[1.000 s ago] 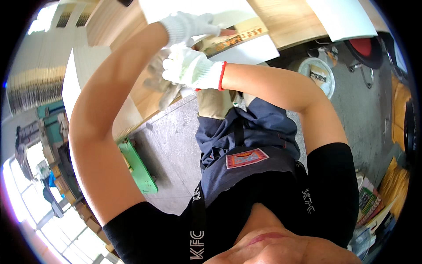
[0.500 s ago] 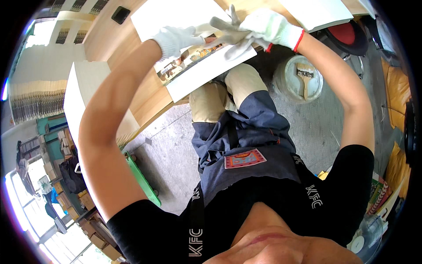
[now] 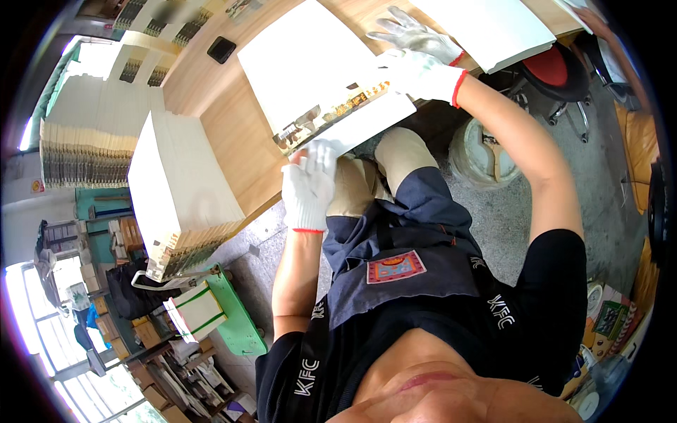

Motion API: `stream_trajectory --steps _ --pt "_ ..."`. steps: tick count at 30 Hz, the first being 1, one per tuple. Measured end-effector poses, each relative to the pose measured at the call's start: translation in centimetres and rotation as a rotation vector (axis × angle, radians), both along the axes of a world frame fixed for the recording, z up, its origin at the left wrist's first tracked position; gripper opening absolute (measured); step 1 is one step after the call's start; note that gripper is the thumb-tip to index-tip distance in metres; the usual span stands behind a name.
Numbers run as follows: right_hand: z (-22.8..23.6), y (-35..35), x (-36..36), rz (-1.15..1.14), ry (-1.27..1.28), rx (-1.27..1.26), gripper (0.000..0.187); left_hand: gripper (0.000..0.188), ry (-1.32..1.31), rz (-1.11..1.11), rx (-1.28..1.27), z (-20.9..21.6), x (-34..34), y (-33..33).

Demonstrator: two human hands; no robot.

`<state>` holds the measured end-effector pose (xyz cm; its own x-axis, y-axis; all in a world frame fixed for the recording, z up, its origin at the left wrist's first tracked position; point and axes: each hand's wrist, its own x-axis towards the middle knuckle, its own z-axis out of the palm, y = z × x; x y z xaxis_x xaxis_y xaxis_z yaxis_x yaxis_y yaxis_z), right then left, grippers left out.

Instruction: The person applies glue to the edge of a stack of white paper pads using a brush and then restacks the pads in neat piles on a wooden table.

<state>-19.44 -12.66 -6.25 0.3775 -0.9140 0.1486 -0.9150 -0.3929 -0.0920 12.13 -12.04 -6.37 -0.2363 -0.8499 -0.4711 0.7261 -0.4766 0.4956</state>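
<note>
A white booklet pile (image 3: 310,70) with a colourful printed strip along its near edge lies on the wooden table (image 3: 233,127). My left hand (image 3: 309,185), in a white knit glove, grips the pile's near left corner from below the table edge. At the pile's right corner my right hand (image 3: 422,72), in a white glove with a red cuff, closes on the edge. A loose grey glove (image 3: 412,32) lies on the table just beyond my right hand.
A tall stack of white booklets (image 3: 176,187) stands at the table's left end, with more stacks (image 3: 84,141) behind it. A small black object (image 3: 222,49) lies on the table. A white bucket (image 3: 469,151), a red stool (image 3: 557,67) and a green cart (image 3: 229,314) stand on the floor.
My left hand dropped from the top of the pile to its near left corner. My right hand let go of the grey glove and came down to the pile's right corner.
</note>
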Motion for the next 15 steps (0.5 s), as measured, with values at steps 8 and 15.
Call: stream_trajectory --steps 8,15 --pt "-0.9 -0.8 -1.7 -0.157 -0.002 -0.022 0.051 0.015 0.017 0.107 0.064 -0.9 -0.6 -4.3" --pt "2.4 -3.7 -1.2 -0.440 -0.075 0.080 0.049 0.023 -0.092 0.043 0.047 -0.8 -0.8 -8.0"
